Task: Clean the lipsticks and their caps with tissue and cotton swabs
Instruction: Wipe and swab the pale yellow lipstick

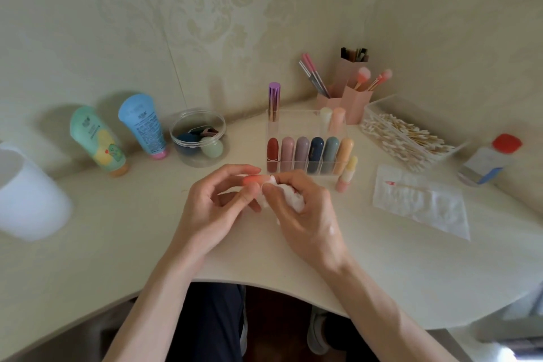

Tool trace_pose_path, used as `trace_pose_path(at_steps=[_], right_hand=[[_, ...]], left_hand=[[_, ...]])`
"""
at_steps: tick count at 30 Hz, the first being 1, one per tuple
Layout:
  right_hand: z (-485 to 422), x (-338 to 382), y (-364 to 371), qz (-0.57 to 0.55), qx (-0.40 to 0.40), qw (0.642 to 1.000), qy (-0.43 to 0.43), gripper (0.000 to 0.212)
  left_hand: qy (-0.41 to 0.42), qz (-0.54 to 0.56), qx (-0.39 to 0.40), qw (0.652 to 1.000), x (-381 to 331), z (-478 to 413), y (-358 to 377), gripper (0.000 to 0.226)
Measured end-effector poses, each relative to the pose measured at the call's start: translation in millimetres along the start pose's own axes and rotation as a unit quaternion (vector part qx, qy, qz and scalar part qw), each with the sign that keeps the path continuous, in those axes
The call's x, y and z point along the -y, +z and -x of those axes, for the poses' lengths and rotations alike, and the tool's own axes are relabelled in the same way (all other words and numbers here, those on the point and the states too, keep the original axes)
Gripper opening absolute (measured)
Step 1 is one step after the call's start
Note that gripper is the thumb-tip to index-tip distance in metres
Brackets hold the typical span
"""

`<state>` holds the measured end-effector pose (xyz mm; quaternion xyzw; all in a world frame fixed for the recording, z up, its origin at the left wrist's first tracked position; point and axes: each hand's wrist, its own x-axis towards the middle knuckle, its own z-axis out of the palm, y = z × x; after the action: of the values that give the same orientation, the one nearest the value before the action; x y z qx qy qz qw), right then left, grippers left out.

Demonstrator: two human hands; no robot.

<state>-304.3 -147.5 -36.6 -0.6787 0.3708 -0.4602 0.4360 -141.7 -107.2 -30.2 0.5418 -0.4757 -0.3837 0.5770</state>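
Nearest, toward six o'clock, left hand point(216, 206) pinches a coral lipstick point(253, 179); right hand point(302, 214) curls round a stained tissue wad point(291, 200) pressed to its end. Wiping looks underway; next likely needs cotton swabs point(405, 138) from two o'clock.

view from above a corner work surface. the pale cream wallpapered wall point(88, 23) on the left bears a faint embossed damask scroll pattern, with a thin slanting wallpaper seam point(173, 67) running down it. it meets the plainer cream right wall point(458, 23) at a vertical room corner point(365, 23). a smooth cream-white tabletop point(117, 244) fills the corner; its front edge point(264, 283) curves inward in a shallow concave arc. below that arc lies a dark reddish-brown floor point(276, 329). light is soft and diffuse, casting blurred shadows leftward on wall and tabletop. the lower right margin is pale and too blurred to read.
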Motion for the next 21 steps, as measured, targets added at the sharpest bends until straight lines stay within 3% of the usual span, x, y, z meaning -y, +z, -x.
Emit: trace_pose_path(at_steps=[3,7,15,18,21], right_hand=[[1.5,0.7,1.0,0.034,0.004,0.999,-0.027,0.009],[-0.1,0.0,0.6,0.034,0.014,0.999,-0.008,0.013],[0.5,1.6,1.8,0.043,0.002,0.999,-0.028,0.009],[-1.0,-2.0,2.3,0.041,0.002,0.999,-0.021,0.008],[-1.2,-1.5,2.5,0.033,0.007,0.999,-0.016,0.013]], left_hand=[[-0.021,0.013,-0.011,1.0,1.5,-1.4,0.0,0.028],[0.018,-0.012,-0.001,1.0,5.9,-1.5,-0.3,0.016],[-0.011,0.008,0.0,1.0,3.2,-1.9,1.4,0.035],[0.025,-0.022,0.005,0.999,7.7,-1.8,-0.6,0.017],[0.035,-0.019,0.01,0.999,5.5,-0.6,-1.7,0.022]])
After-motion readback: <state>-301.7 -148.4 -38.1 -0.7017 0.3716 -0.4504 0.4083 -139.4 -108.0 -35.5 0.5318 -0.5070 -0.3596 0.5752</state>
